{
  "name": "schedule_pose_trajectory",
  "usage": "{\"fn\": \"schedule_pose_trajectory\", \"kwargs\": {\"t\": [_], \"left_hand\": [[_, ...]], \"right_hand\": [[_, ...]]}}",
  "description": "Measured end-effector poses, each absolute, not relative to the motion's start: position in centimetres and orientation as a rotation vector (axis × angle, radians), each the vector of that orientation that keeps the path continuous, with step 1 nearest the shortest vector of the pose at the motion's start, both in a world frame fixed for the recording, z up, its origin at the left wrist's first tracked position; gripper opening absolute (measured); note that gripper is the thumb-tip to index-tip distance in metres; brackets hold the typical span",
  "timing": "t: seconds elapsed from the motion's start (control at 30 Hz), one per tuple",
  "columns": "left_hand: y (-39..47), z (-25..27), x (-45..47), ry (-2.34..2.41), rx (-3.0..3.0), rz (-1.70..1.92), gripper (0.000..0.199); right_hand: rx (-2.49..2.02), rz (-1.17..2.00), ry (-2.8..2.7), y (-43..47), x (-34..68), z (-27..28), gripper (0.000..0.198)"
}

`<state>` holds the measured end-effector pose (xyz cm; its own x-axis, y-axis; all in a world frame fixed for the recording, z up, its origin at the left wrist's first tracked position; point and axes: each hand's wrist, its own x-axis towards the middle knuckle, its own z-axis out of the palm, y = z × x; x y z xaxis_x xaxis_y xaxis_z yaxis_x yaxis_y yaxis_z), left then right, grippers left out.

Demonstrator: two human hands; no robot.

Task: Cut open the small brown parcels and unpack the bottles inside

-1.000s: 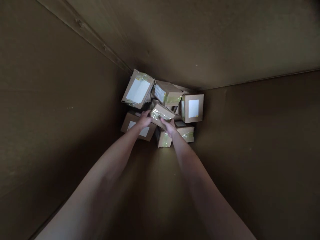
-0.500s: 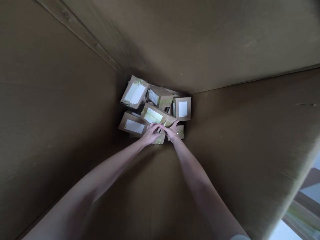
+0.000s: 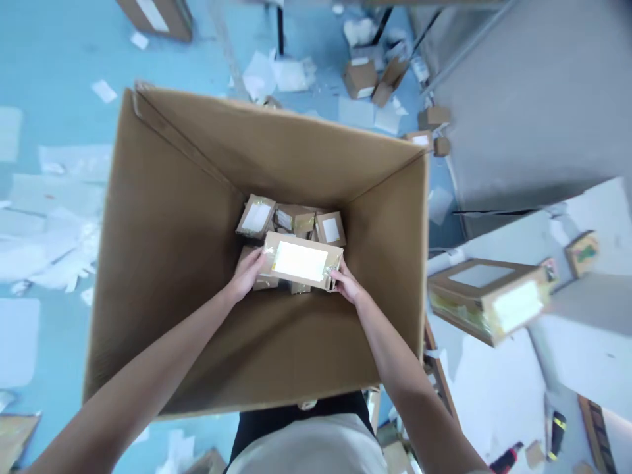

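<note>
Between my two hands I hold a small taped cardboard box [image 3: 299,261] with a bright white label facing up. My left hand [image 3: 247,271] grips its left end, and my right hand [image 3: 345,282] is closed on the right end, where clear tape shows. The box hangs inside a large cardboard carton [image 3: 276,342], above several other small boxes at the bottom. Among those are a labelled box [image 3: 257,216] at the left and another labelled box [image 3: 330,228] at the right. The held box partly covers the ones beneath it.
The carton's tall walls surround both forearms. At the right, a taped box [image 3: 486,296] sits by a white work surface [image 3: 481,375] with a yellow-black cutter [image 3: 557,434]. Paper scraps [image 3: 64,243] litter the blue floor. More small boxes [image 3: 359,78] lie beyond the carton.
The box in my hands has come up off the pile towards me. My hands have spread to its two ends. My view has drawn back from inside the carton, showing its rim and the room.
</note>
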<state>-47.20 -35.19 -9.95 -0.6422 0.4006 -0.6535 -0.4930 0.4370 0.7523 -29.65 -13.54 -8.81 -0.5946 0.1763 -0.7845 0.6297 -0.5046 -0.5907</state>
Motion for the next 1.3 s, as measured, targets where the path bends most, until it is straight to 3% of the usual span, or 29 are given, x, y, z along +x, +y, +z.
{"fn": "schedule_pose_trajectory", "kwargs": {"t": [0.13,0.27,0.4,0.57,0.7,1.03,1.2,1.3], "left_hand": [[-36.1,1.6,-44.0,1.891,0.229,1.432,0.067],[-35.1,11.7,-36.9,1.993,0.357,1.34,0.061],[-31.0,17.3,-26.0,1.811,0.381,1.174,0.061],[-22.2,16.7,-13.1,1.41,0.505,1.114,0.063],[-14.1,13.9,-6.8,1.436,0.522,1.115,0.059],[-6.5,8.9,-3.4,1.519,0.298,1.304,0.074],[-6.6,8.2,-4.0,1.464,0.277,1.307,0.089],[-7.1,8.3,-5.0,1.452,0.278,1.255,0.093]], "right_hand": [[1.176,-2.214,1.744,-13.5,-25.2,2.4,0.066],[0.968,-2.183,2.143,-11.5,-15.9,12.4,0.061],[0.891,-2.082,2.291,-7.9,-2.1,17.8,0.066],[1.377,-2.002,2.246,-1.6,12.1,17.6,0.07],[1.703,-1.956,2.091,5.0,16.4,15.2,0.073],[1.614,-2.073,1.976,15.5,12.3,8.9,0.06],[1.672,-2.067,2.061,15.6,11.1,7.0,0.07],[1.8,-1.857,2.216,15.3,11.1,6.8,0.079]]}}
